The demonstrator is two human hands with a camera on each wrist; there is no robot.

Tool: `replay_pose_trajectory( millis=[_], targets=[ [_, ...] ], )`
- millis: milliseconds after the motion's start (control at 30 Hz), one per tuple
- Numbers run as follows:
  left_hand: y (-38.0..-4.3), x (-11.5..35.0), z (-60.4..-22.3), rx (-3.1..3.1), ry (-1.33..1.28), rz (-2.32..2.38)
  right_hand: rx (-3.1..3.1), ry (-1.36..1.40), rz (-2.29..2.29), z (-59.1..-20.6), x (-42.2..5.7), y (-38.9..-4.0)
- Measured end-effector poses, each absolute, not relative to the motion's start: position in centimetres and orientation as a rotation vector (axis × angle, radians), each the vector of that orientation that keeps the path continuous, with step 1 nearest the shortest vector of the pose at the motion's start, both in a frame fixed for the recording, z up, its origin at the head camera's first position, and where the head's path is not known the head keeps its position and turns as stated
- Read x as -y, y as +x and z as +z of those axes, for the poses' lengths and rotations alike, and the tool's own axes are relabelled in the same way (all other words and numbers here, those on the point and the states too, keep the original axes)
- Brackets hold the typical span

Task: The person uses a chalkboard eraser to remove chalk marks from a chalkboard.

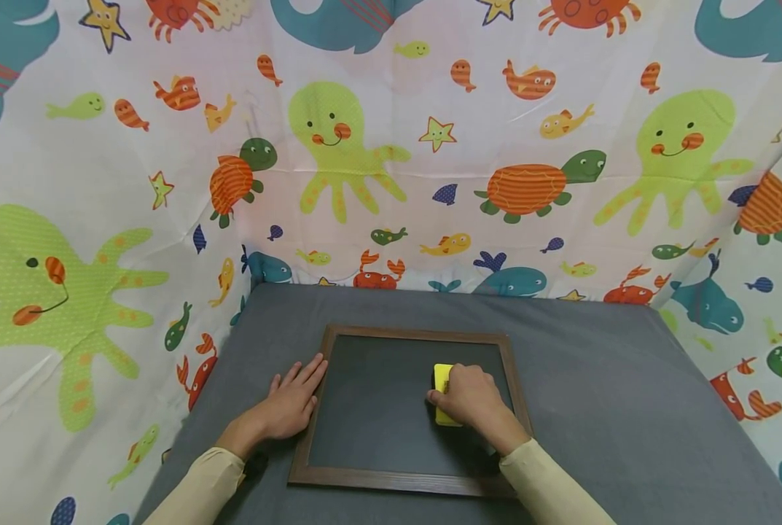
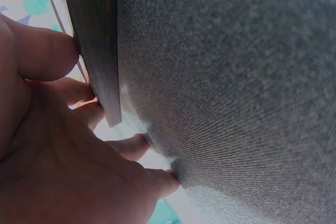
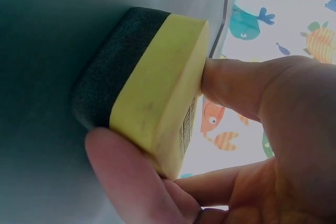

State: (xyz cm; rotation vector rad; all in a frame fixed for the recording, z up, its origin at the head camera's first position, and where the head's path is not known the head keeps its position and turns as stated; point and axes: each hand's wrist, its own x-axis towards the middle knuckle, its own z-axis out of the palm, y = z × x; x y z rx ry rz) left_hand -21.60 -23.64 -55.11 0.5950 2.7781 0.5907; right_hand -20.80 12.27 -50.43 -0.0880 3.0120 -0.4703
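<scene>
A chalkboard (image 1: 371, 415) with a brown wooden frame lies flat, its surface dark with no clear marks. My right hand (image 1: 474, 399) grips a yellow board eraser (image 1: 442, 375) on the board's right half. In the right wrist view the eraser's dark felt side (image 3: 118, 59) faces the board, with thumb and fingers around the yellow body. At the board's left edge, my left hand (image 1: 286, 407) rests with fingers extended against the frame. In the left wrist view the thumb and some fingertips touch the frame's edge (image 2: 100, 40), while other fingertips touch the grey cloth.
Grey cloth (image 1: 600, 394) covers the table around the board. A white curtain (image 1: 423, 175) printed with sea animals hangs behind the table and along both sides.
</scene>
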Motion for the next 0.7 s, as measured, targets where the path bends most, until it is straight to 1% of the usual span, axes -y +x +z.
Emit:
replay_pose_trajectory(
  millis=[700],
  targets=[
    [-21.5, 23.6, -55.2, -2.783, 0.594, 0.587, -3.011, -0.014, -0.463, -50.6, -14.1, -20.8]
  ],
)
